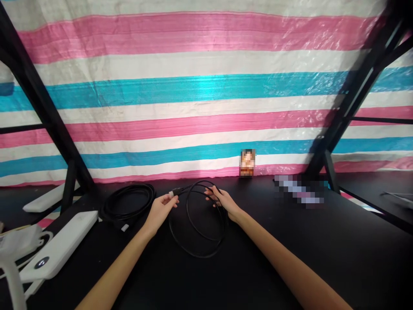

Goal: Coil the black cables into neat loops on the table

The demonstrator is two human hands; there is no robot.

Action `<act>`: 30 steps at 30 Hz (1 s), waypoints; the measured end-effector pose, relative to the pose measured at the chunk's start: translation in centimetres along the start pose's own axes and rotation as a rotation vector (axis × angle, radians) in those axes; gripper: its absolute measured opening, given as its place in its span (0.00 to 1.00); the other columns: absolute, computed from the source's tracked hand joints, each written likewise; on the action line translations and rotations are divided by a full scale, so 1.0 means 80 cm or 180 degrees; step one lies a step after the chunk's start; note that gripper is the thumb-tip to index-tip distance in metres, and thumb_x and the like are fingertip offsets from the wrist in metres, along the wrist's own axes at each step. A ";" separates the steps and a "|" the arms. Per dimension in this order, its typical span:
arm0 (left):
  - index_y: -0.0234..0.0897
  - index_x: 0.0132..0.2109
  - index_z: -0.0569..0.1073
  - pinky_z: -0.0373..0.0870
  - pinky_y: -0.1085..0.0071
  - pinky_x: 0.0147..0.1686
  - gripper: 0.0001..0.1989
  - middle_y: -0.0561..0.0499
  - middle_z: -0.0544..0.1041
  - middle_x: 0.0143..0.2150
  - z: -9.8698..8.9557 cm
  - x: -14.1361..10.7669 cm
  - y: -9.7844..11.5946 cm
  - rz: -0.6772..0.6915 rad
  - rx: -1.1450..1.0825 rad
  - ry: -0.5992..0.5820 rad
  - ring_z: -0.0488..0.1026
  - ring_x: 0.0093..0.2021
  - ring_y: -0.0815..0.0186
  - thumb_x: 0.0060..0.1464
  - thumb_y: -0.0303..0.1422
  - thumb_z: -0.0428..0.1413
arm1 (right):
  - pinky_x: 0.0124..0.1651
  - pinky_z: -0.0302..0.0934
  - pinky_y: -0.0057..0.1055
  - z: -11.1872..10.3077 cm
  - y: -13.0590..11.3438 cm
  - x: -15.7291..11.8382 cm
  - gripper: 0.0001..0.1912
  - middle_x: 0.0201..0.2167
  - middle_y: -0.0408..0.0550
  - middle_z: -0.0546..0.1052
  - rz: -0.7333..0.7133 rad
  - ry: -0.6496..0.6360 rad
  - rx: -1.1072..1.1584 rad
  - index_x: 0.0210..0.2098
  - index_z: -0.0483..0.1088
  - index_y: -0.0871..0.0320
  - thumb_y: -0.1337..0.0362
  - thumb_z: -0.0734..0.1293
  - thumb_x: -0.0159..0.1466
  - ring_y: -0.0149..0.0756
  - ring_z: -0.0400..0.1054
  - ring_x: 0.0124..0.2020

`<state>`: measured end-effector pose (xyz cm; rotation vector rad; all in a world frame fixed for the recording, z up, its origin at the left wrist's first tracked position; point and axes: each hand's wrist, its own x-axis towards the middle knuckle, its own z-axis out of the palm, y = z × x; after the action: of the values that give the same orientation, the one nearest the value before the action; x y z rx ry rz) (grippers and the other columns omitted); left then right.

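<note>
A thin black cable (206, 257) hangs in loose loops between my two hands, low over the black tabletop. The fingers of my left hand (162, 210) pinch it close to its plug (171, 194), which looks pale or metallic at the tip. On the other side, my right hand (223, 202) has its fingers closed around the loops, with strands running over and under them. Just left of my left hand lies a second black cable (129, 215), coiled flat, with its light-coloured plug (124, 227) toward me.
A white power bank (61, 245) and a white charger (21, 243) lie at the left. Black metal frame legs (48, 107) rise at both sides. A striped plastic sheet (206, 90) hangs behind. A small blurred item (247, 162) stands at the back; another blurred item (298, 189) lies right.
</note>
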<state>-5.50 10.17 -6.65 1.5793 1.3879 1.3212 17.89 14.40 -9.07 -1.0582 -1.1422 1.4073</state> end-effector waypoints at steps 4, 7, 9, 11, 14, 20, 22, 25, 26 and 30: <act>0.35 0.24 0.72 0.62 0.73 0.25 0.17 0.50 0.72 0.22 -0.012 0.007 -0.009 -0.0111 -0.0394 0.0548 0.69 0.25 0.66 0.47 0.45 0.54 | 0.31 0.67 0.22 -0.010 -0.003 0.006 0.12 0.40 0.49 0.76 -0.0002 0.0277 0.0706 0.37 0.72 0.57 0.56 0.63 0.64 0.34 0.72 0.42; 0.37 0.24 0.68 0.59 0.74 0.23 0.15 0.54 0.67 0.21 -0.020 0.011 -0.015 -0.0145 -0.0623 0.1114 0.64 0.22 0.70 0.48 0.43 0.52 | 0.34 0.68 0.22 -0.016 -0.005 0.008 0.11 0.38 0.46 0.75 0.0010 0.0340 0.0863 0.37 0.70 0.55 0.55 0.61 0.65 0.30 0.71 0.40; 0.38 0.24 0.66 0.58 0.74 0.22 0.14 0.55 0.65 0.21 -0.021 0.011 -0.015 -0.0097 -0.0701 0.1305 0.62 0.21 0.70 0.49 0.42 0.52 | 0.32 0.67 0.21 -0.017 -0.006 0.007 0.11 0.36 0.45 0.74 0.0049 0.0332 0.0955 0.37 0.69 0.54 0.54 0.62 0.64 0.29 0.71 0.36; 0.38 0.23 0.66 0.57 0.74 0.22 0.13 0.55 0.65 0.21 -0.020 0.010 -0.011 -0.0038 -0.0745 0.1280 0.61 0.21 0.71 0.48 0.42 0.52 | 0.29 0.66 0.20 -0.017 -0.006 0.006 0.11 0.33 0.44 0.73 0.0077 0.0305 0.1051 0.38 0.69 0.54 0.54 0.63 0.63 0.27 0.71 0.32; 0.38 0.23 0.65 0.58 0.75 0.23 0.14 0.55 0.65 0.21 -0.015 0.006 -0.004 -0.0026 -0.0766 0.1021 0.62 0.22 0.71 0.48 0.42 0.53 | 0.25 0.64 0.17 -0.017 -0.005 0.008 0.10 0.28 0.41 0.71 0.0073 0.0285 0.1260 0.36 0.70 0.54 0.55 0.65 0.62 0.24 0.68 0.26; 0.36 0.33 0.67 0.61 0.73 0.23 0.14 0.54 0.70 0.21 -0.015 0.007 -0.011 -0.0291 -0.0572 0.0720 0.69 0.23 0.66 0.49 0.43 0.48 | 0.22 0.60 0.12 -0.022 -0.006 0.012 0.09 0.24 0.36 0.67 0.0020 0.0247 0.1860 0.35 0.69 0.52 0.55 0.65 0.62 0.18 0.63 0.21; 0.36 0.34 0.67 0.61 0.72 0.23 0.14 0.53 0.71 0.21 -0.015 0.007 -0.014 -0.0288 -0.0369 0.0615 0.70 0.24 0.64 0.47 0.43 0.50 | 0.19 0.57 0.11 -0.024 -0.007 0.011 0.09 0.23 0.35 0.66 0.0032 0.0170 0.2000 0.35 0.68 0.53 0.55 0.65 0.62 0.16 0.58 0.17; 0.37 0.32 0.70 0.62 0.71 0.27 0.13 0.53 0.72 0.22 -0.010 0.003 -0.011 -0.0112 -0.0051 0.0346 0.70 0.26 0.64 0.47 0.42 0.51 | 0.14 0.50 0.10 -0.028 -0.009 0.009 0.09 0.21 0.33 0.64 0.0037 0.0027 0.2139 0.34 0.69 0.53 0.55 0.66 0.61 0.14 0.47 0.12; 0.37 0.30 0.71 0.63 0.70 0.29 0.13 0.53 0.72 0.22 -0.008 0.000 -0.008 -0.0031 0.0039 0.0242 0.70 0.27 0.64 0.48 0.42 0.50 | 0.12 0.48 0.10 -0.028 -0.009 0.009 0.08 0.21 0.33 0.64 0.0037 -0.0011 0.2174 0.34 0.69 0.53 0.55 0.67 0.61 0.14 0.45 0.12; 0.38 0.27 0.73 0.63 0.69 0.32 0.14 0.53 0.72 0.21 0.004 -0.010 0.000 0.0191 0.0301 -0.0064 0.69 0.27 0.64 0.50 0.43 0.51 | 0.12 0.49 0.09 -0.029 -0.008 0.011 0.08 0.20 0.33 0.64 0.0082 -0.0102 0.2307 0.34 0.69 0.54 0.57 0.68 0.60 0.14 0.46 0.12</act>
<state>-5.18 9.47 -6.92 1.7041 1.4191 1.2878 20.16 15.56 -8.90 -0.5296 -0.5489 1.6743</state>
